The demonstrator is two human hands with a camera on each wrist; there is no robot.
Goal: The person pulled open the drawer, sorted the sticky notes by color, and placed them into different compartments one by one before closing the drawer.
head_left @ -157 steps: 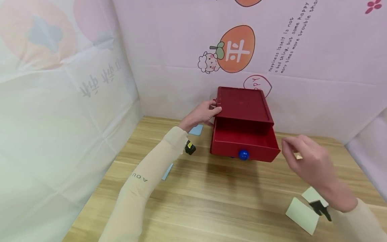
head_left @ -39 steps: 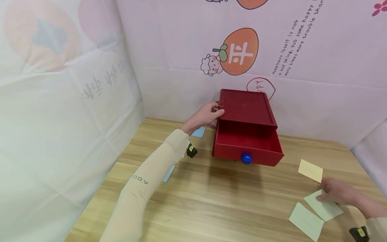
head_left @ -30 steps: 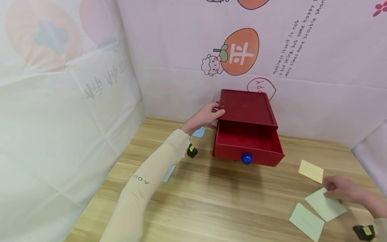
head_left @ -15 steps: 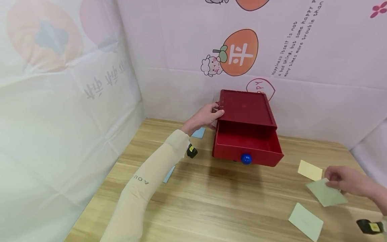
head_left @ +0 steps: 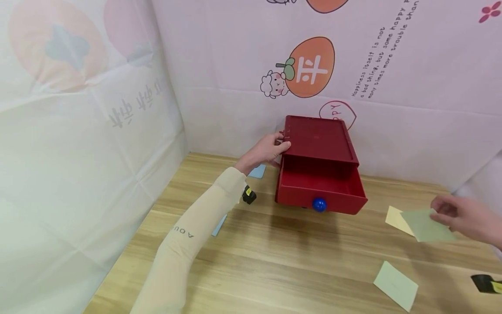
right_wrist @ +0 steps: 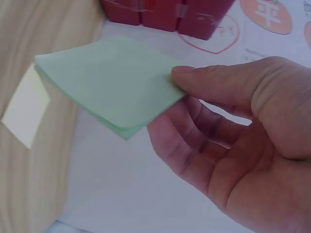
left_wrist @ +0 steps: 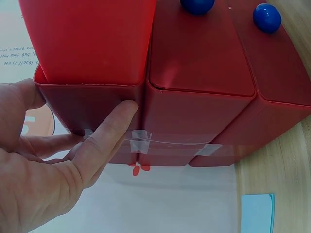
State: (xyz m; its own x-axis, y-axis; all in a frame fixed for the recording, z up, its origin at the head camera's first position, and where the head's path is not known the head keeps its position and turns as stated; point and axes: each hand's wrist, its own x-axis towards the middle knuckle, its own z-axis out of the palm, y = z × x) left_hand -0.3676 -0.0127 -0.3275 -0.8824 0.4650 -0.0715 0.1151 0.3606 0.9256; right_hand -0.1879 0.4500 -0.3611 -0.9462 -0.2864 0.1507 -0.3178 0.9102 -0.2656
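Note:
My right hand (head_left: 468, 218) pinches a pale green pad of sticky notes (head_left: 426, 226) above the table's right side. In the right wrist view the thumb lies on top of the green pad (right_wrist: 114, 80) and the fingers are underneath. My left hand (head_left: 263, 152) holds the upper left edge of a red drawer cabinet (head_left: 317, 137), thumb on top and fingers against the side. The cabinet's top drawer (head_left: 323, 199) is pulled out, with a blue knob on its front and nothing visible inside. Taped-together tiers of the cabinet (left_wrist: 194, 116) show in the left wrist view.
A yellow sticky-note pad (head_left: 398, 219) lies partly behind the held pad. Another green pad (head_left: 396, 285) rests nearer the front. Blue pads (head_left: 257, 171) lie left of the cabinet, one mostly behind my left sleeve. A printed cloth (head_left: 235, 117) hangs directly behind the cabinet.
My right hand has moved from beside the drawer to the green pad on the table, then lifted it up and slightly rightward. My left hand stays on the cabinet.

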